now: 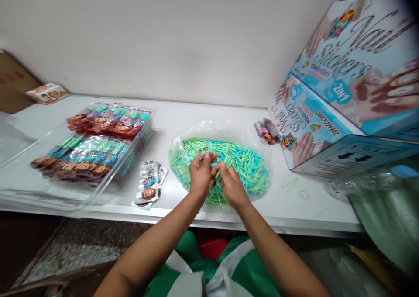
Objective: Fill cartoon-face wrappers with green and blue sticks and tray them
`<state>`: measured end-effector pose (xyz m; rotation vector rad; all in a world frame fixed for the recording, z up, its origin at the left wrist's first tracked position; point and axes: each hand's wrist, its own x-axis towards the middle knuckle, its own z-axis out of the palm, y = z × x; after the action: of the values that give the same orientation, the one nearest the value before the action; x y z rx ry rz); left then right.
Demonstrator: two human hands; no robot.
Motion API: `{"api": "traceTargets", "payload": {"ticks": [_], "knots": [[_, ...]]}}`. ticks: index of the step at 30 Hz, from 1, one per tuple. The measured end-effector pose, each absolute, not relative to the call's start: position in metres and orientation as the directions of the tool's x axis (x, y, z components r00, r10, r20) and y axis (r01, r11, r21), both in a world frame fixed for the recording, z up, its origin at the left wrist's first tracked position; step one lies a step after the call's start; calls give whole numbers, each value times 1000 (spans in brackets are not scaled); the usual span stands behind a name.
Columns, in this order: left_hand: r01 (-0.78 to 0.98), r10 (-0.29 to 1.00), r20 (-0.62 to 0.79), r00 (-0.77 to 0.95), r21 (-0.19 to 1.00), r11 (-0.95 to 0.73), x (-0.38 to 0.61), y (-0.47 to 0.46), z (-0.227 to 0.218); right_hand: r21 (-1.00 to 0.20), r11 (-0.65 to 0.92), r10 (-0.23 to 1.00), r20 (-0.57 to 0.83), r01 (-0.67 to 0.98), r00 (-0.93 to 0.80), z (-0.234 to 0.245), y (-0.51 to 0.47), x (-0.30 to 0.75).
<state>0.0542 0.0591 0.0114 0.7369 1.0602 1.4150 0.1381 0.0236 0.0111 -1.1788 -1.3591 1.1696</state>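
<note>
Right hand (233, 182) of the seated person, its thumb and fingers closed on a small bundle of thin light-green sticks (227, 160), meets the left hand (200, 174) above a clear plastic bag (176, 145) filled with loose green and turquoise sticks (253, 168). The left hand has its fingers curled inward near a small greyish item (too blurred to identify), and whether it grips that item cannot be told. The opened bag lies at the middle of a long white desk (294, 214), which stands against a pale wall (183, 43). Just beside the bag, on the person's left, lies a small stack of silver printed packets (149, 184); farther left, a clear plastic tray (114, 179) holds two rows of flat packets with red, brown and turquoise print (88, 159). To the right of the bag are a few dark packets with red print (266, 131), touching or nearly touching the lower of the light-blue printed "Nail Stickers" cartons (314, 124), a few stray light-green sticks (290, 184) and a thin ring (304, 195). At the far left, a small orange-and-white printed box (49, 93) sits beside a brown cardboard box (13, 85).
</note>
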Motion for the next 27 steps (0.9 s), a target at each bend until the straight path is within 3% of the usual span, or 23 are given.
{"api": "traceTargets", "payload": {"ticks": [4, 6, 9, 15, 23, 27], "knots": [[-298, 996, -85, -11, 951, 78, 33, 48, 11, -904, 167, 951, 42, 393, -306, 30, 25, 173], [-250, 997, -76, 35, 965, 82, 25, 41, 10, -761, 278, 926, 49, 586, -375, 41, 28, 183], [-119, 997, -39, 71, 992, 48, 18, 32, 10, -558, 421, 872, 32, 716, -488, 58, 31, 188], [166, 990, 110, 85, 979, -122, 7, 23, 10, -355, 543, 791, -86, 761, -605, 76, 35, 185], [345, 974, 189, 126, 912, -221, -2, 18, 8, -301, 573, 754, -170, 762, -634, 85, 32, 182], [531, 937, 317, 149, 773, -347, -4, 16, 8, -276, 577, 729, -251, 769, -637, 89, 30, 179]]}}
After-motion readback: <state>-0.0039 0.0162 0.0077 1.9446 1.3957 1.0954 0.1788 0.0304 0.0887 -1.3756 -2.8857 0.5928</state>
